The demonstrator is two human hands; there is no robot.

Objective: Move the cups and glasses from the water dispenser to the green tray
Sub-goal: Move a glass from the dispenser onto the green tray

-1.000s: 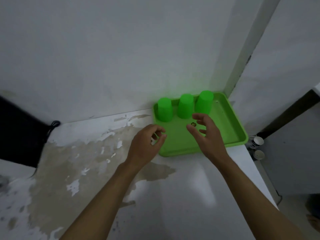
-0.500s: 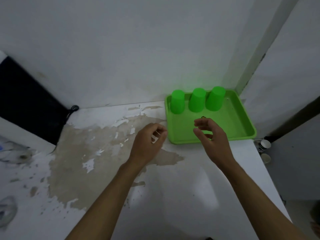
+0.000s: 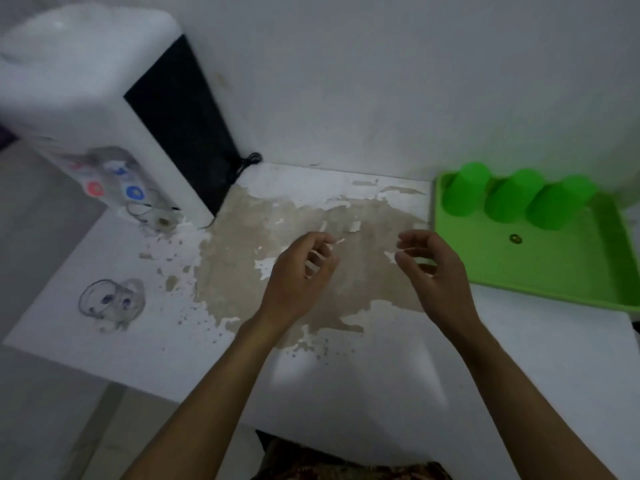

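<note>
Since the earlier frames the view has been swung leftward, so the green tray point(image 3: 540, 271) with three inverted green cups point(image 3: 512, 200) now lies right of the right hand point(image 3: 434, 268). Both it and the left hand point(image 3: 299, 271) are held loosely curled, empty. A clear glass mug point(image 3: 109, 301), far left of the left hand below the water dispenser point(image 3: 104, 109), is judged rigid, breakable, slippery; its handle is best gripped.

Both bare forearms reach forward from the bottom edge and converge toward the middle. The left hand point(image 3: 298, 271) hangs with its back toward the camera, fingers loosely curled inward and holding nothing. The right hand point(image 3: 434, 268) sits just beside it, apart, at the same height, thumb and fingers relaxed and half-curled, its grip likewise empty. Neither hand touches the other.
</note>
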